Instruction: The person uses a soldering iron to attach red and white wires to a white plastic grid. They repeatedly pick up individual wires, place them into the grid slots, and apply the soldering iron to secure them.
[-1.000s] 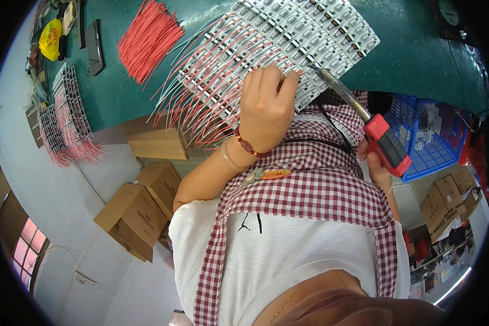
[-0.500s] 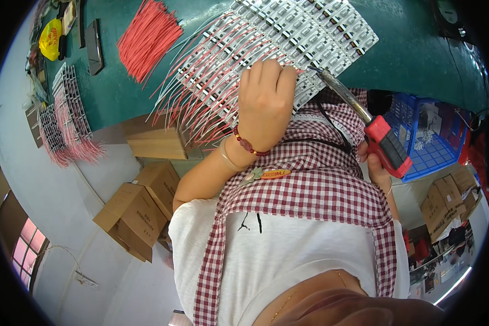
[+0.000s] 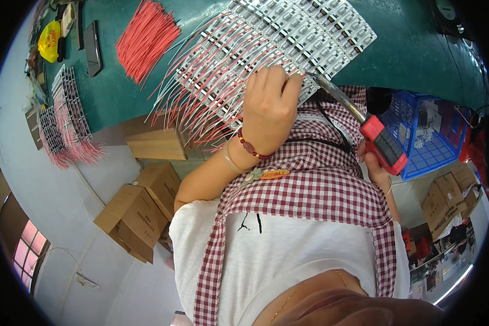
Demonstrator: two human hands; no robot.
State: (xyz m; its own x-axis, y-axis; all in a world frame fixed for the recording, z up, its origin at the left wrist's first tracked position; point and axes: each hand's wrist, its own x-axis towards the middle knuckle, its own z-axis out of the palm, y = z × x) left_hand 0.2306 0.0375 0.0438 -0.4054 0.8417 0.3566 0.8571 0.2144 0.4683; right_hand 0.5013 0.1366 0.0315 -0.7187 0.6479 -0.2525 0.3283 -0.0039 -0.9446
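Observation:
A panel of small silvery modules [image 3: 323,35] lies tilted at the near edge of the green table. Red and white wires [image 3: 201,89] fan out from its left part. My left hand [image 3: 270,108] is over the panel's near side, its fingers pinched on a thin wire; the fingertips partly hide it. In my right hand [image 3: 376,167] is a soldering iron [image 3: 384,144] with a red and black handle, its metal shaft slanting up to the left. The iron's tip touches or hovers just over the panel, right beside my left fingers; I cannot tell which.
A bundle of red wires [image 3: 146,41] lies left of the panel, with a dark phone [image 3: 93,49] farther left. Wired module strips [image 3: 70,106] hang over the table's left edge. A blue plastic basket [image 3: 432,157] stands at the right; cardboard boxes [image 3: 130,220] are below left.
My left hand has shifted slightly nearer to me. The soldering iron has moved a little to the left, its tip staying beside my left fingers. The panel appears slightly shifted left.

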